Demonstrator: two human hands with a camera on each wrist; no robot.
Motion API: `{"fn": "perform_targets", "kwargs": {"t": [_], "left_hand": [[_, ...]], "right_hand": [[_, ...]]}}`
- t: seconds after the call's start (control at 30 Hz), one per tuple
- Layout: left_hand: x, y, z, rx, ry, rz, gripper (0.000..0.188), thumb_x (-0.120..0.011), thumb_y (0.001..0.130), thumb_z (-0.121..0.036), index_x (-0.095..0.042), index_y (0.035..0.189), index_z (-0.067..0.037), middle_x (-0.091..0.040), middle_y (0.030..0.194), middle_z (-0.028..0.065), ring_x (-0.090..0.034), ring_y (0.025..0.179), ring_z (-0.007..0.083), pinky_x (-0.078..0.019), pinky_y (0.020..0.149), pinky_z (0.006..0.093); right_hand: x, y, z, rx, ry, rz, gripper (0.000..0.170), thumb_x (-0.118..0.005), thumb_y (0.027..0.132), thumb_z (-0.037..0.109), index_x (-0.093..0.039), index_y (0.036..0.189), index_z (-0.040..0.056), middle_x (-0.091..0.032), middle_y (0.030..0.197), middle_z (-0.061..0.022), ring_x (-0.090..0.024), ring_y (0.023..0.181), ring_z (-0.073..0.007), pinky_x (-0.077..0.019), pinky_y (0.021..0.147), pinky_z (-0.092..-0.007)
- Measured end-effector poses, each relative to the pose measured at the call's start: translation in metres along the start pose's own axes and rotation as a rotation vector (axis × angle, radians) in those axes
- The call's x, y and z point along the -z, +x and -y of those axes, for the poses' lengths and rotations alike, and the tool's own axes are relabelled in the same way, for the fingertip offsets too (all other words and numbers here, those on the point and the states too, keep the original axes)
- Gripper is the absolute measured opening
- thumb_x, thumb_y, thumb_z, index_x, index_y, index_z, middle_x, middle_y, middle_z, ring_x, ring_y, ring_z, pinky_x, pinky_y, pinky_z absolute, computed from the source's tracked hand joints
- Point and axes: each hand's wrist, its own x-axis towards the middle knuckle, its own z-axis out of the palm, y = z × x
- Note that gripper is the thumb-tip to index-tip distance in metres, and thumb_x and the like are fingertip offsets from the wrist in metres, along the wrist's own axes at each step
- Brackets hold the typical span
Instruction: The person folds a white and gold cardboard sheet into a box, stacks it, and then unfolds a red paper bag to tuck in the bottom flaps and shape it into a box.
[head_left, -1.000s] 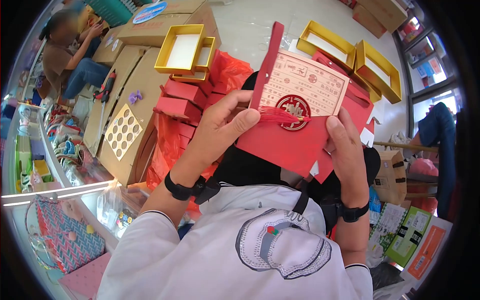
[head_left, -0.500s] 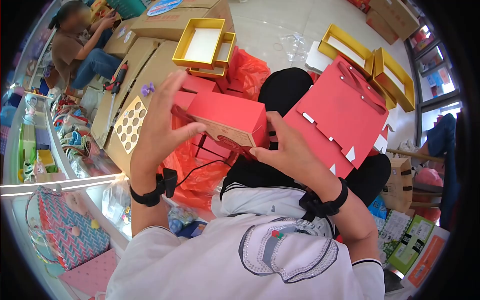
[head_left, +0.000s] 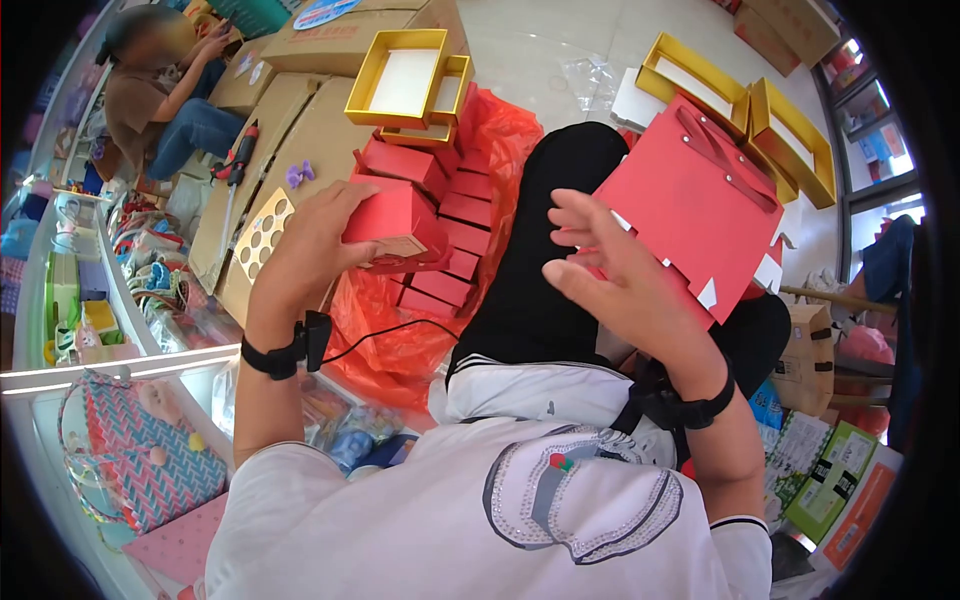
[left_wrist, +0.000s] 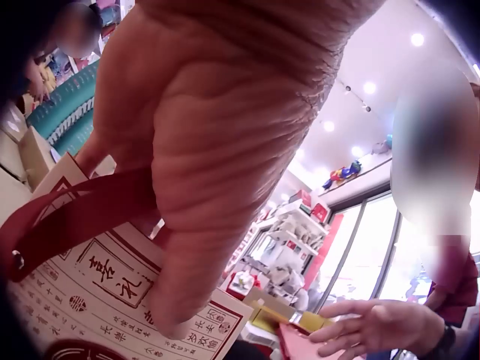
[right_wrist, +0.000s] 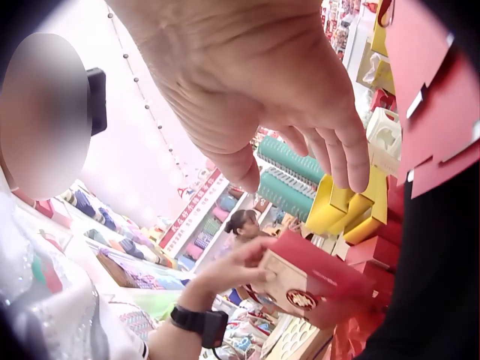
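A red gift box (head_left: 405, 215), folded into shape, is in my left hand (head_left: 305, 240), which grips it by its end with fingers over the top and thumb along the near side. Its cream printed face (left_wrist: 112, 292) and dark red strap handle (left_wrist: 82, 214) show in the left wrist view, and the round dark red emblem (right_wrist: 301, 300) in the right wrist view. The box is over a row of red boxes (head_left: 465, 210) in a red plastic bag (head_left: 510, 125). My right hand (head_left: 625, 270) hangs in the air, fingers spread, holding nothing, beside flat red box blanks (head_left: 690, 175) on my lap.
Yellow trays (head_left: 398, 85) are stacked behind the red boxes; more yellow trays (head_left: 790, 140) lie at the right. Cardboard boxes (head_left: 320, 130) at the left bear a glue gun (head_left: 240, 155) and a sheet with round holes (head_left: 265, 235). Another person (head_left: 150, 100) sits beyond.
Both hands held a flat blank with a tassel; it was opened into a box. The right hand then let go and moved right, while the left carried the box left and lower towards the bag.
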Motion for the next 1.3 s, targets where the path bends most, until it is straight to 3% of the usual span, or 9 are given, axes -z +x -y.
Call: {"fn": "perform_targets", "kwargs": {"t": [0.17,0.37,0.67,0.77,0.87,0.93,1.17,1.3], "left_hand": [[-0.086,-0.007,0.048,0.002,0.102,0.009,0.064,-0.085,0.073,-0.013,-0.061,0.133,-0.011,-0.064,0.124,0.0125,-0.059,0.121,0.0352,-0.0437,0.107,0.0478],[-0.128,-0.014,0.092,0.059,0.350,-0.044,0.060,-0.081,0.072,-0.007,-0.063,0.129,-0.015,-0.062,0.122,0.0081,-0.058,0.122,0.0293,-0.0448,0.102,0.0462],[-0.167,-0.007,0.127,0.204,0.655,-0.082,0.047,-0.061,0.088,-0.006,-0.061,0.134,-0.015,-0.058,0.115,0.0108,-0.059,0.109,0.0307,-0.0477,0.091,0.0474],[-0.186,0.000,0.126,0.130,0.639,-0.065,0.054,-0.069,0.085,-0.009,-0.059,0.138,-0.013,-0.058,0.118,0.0118,-0.058,0.111,0.0307,-0.0505,0.087,0.0459],[-0.168,0.003,0.103,0.177,0.435,-0.042,0.069,-0.080,0.078,-0.012,-0.056,0.142,-0.011,-0.057,0.121,0.0157,-0.057,0.112,0.0364,-0.0516,0.093,0.0467],[-0.166,0.001,0.104,0.113,0.427,-0.018,0.078,-0.085,0.074,-0.013,-0.053,0.145,-0.009,-0.056,0.122,0.0162,-0.057,0.114,0.0374,-0.0511,0.096,0.0472],[-0.153,0.008,0.098,0.145,0.507,0.063,0.075,-0.088,0.074,-0.017,-0.055,0.139,-0.009,-0.058,0.121,0.0124,-0.059,0.114,0.0346,-0.0513,0.091,0.0481],[-0.135,0.024,0.077,0.147,0.478,0.128,0.068,-0.088,0.076,-0.018,-0.056,0.135,-0.006,-0.061,0.120,0.0153,-0.062,0.111,0.0378,-0.0530,0.088,0.0482]], "right_hand": [[0.024,-0.015,-0.008,0.011,0.101,-0.094,0.062,-0.070,0.101,0.024,-0.044,0.152,0.0007,-0.060,0.137,-0.0171,-0.060,0.126,-0.0244,-0.0491,0.107,-0.0380],[0.045,-0.034,0.001,-0.022,0.192,-0.101,0.058,-0.067,0.103,0.021,-0.045,0.152,0.0012,-0.060,0.131,-0.0143,-0.059,0.124,-0.0216,-0.0485,0.106,-0.0359],[0.077,-0.058,-0.003,-0.114,0.227,-0.180,0.054,-0.063,0.105,0.024,-0.047,0.151,0.0010,-0.064,0.130,-0.0151,-0.065,0.116,-0.0195,-0.0511,0.100,-0.0337],[0.086,-0.065,-0.016,-0.114,0.243,-0.209,0.052,-0.062,0.106,0.024,-0.048,0.150,0.0000,-0.067,0.127,-0.0154,-0.068,0.111,-0.0197,-0.0529,0.096,-0.0329],[0.099,-0.081,-0.026,-0.144,0.265,-0.273,0.050,-0.062,0.106,0.023,-0.048,0.148,-0.0006,-0.068,0.125,-0.0156,-0.069,0.109,-0.0194,-0.0540,0.093,-0.0322],[0.107,-0.088,-0.030,-0.157,0.274,-0.317,0.049,-0.061,0.106,0.022,-0.049,0.148,-0.0004,-0.068,0.124,-0.0154,-0.069,0.108,-0.0191,-0.0546,0.092,-0.0313],[0.133,-0.117,-0.060,-0.197,0.278,-0.498,0.043,-0.059,0.107,0.023,-0.054,0.141,-0.0029,-0.070,0.110,-0.0110,-0.070,0.091,-0.0155,-0.0558,0.080,-0.0286],[0.141,-0.134,-0.082,-0.258,0.306,-0.618,0.040,-0.059,0.106,0.023,-0.056,0.136,-0.0034,-0.070,0.105,-0.0087,-0.068,0.084,-0.0128,-0.0548,0.075,-0.0264]]}}
